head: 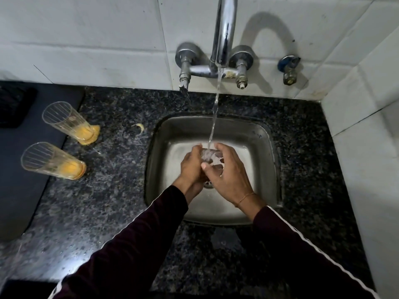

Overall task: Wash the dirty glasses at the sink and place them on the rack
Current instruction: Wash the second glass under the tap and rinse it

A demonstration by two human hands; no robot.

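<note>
Both dark maroon sleeves reach forward over the speckled black granite counter into the square steel sink. Left hand and right hand curl round a clear drinking glass, gripping it under the chrome tap's stream.

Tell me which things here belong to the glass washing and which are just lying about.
Job: glass held by left hand and right hand, running tap, sink, two dirty glasses.
Lying about: blue valve, yellow scrap, dark mat.
</note>
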